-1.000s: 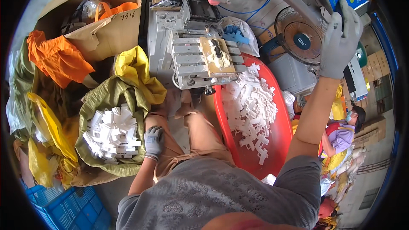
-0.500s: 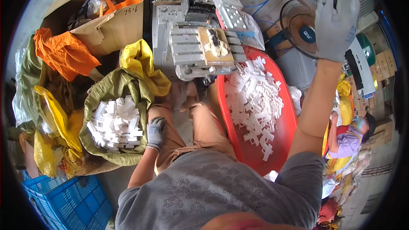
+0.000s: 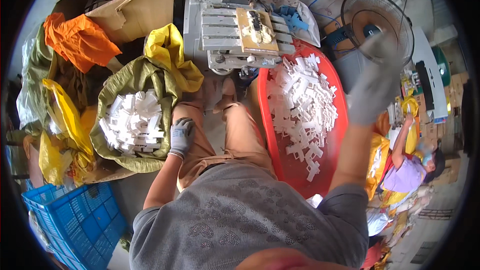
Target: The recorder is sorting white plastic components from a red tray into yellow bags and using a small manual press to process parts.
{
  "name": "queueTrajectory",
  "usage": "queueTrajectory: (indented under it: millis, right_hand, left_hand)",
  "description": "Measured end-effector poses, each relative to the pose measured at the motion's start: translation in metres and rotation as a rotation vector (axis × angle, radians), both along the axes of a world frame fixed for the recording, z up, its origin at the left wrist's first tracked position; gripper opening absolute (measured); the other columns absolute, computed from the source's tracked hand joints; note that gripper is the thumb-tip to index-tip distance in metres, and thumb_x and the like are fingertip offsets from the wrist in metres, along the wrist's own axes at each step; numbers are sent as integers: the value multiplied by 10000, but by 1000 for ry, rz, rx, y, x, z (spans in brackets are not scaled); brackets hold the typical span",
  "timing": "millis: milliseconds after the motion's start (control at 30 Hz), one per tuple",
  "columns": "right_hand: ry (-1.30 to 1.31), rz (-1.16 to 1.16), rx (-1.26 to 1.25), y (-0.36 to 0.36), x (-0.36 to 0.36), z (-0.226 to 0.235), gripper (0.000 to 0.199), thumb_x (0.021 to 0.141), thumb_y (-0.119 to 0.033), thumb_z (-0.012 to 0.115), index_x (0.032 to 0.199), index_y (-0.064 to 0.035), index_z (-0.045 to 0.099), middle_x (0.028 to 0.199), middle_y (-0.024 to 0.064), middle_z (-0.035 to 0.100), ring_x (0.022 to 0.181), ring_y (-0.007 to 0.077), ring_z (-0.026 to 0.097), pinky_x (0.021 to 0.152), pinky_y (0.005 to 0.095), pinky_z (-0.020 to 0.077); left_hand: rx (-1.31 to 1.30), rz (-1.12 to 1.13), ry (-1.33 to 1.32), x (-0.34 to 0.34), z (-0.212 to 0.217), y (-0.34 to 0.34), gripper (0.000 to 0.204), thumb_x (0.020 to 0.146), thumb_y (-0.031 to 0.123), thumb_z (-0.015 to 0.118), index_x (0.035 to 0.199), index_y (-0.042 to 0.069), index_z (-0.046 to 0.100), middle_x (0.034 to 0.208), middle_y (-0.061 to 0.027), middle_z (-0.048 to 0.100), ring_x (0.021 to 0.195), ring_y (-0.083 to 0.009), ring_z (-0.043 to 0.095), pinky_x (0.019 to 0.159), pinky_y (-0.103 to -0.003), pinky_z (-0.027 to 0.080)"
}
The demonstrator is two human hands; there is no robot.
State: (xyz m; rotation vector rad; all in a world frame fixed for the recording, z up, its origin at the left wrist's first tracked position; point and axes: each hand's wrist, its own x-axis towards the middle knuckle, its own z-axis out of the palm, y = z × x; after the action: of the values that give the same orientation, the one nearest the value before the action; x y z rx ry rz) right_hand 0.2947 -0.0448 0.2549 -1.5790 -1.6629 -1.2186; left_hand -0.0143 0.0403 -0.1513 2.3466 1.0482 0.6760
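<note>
My left hand [image 3: 181, 136], in a pale grey glove with dark fingertips, rests on my left thigh beside an olive woven sack [image 3: 137, 77], fingers laid over the leg and holding nothing visible. White plastic pieces [image 3: 132, 122] fill the sack. My right hand [image 3: 372, 87], gloved too, is smeared by motion above the right side of a red tub [image 3: 327, 157], near a standing fan [image 3: 402, 22]. Its fingers cannot be made out. More white plastic pieces [image 3: 302, 105] are heaped in the tub. Ahead, a wooden board [image 3: 270, 46] with a pale, dark-centred lump sits on a slotted machine table [image 3: 219, 35].
A cardboard box [image 3: 150, 12], an orange cloth [image 3: 80, 42] and yellow sacking [image 3: 172, 55] crowd the left. A blue crate [image 3: 75, 225] stands at lower left. On the far right, another person [image 3: 404, 174] in purple works among yellow bags. A blue cable crosses behind the machine.
My right hand has dropped from beside the blue panel at upper right toward the tub, and is now blurred. My left hand stays on the thigh. The whole view has shifted slightly.
</note>
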Motion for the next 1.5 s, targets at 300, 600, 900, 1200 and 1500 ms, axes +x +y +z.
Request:
queueTrajectory:
  millis: [300,600,900,1200,1500]
  right_hand:
    - [353,235,-590,-8,-9,-112,260,758,-142,620,1011,-87,641,1050,108,608,880,274,599,767,388,470]
    - [-269,-82,214,47,29,106,423,773,-66,579,1193,-34,545,1063,162,557,978,321,528,852,401,426]
    - [-300,-135,120,57,22,119,350,851,-132,542,1192,-54,565,1066,165,550,1005,303,498,892,394,379]
    - [-465,-332,75,51,25,123,346,866,-111,480,1200,-64,560,1111,151,570,1046,289,500,907,391,399]
    - [216,285,-692,-2,-21,-63,178,741,-115,600,915,-80,617,929,67,596,759,264,568,674,392,451]
  left_hand:
    - [38,26,-3,6,2,7,127,784,191,572,871,112,621,919,-99,614,896,-302,549,762,-422,415]
    - [41,24,-44,9,-5,16,121,749,166,584,833,104,646,939,-74,638,935,-275,567,822,-403,425]
    - [4,10,-43,4,-6,16,162,745,169,596,897,135,643,997,-56,624,963,-270,551,794,-401,415]
    - [-17,-19,-42,7,-4,17,185,747,170,593,922,140,644,1031,-50,618,1005,-264,537,838,-384,403]
    - [-7,2,-45,6,-3,14,174,741,149,590,906,130,646,1012,-55,629,975,-263,559,815,-386,421]
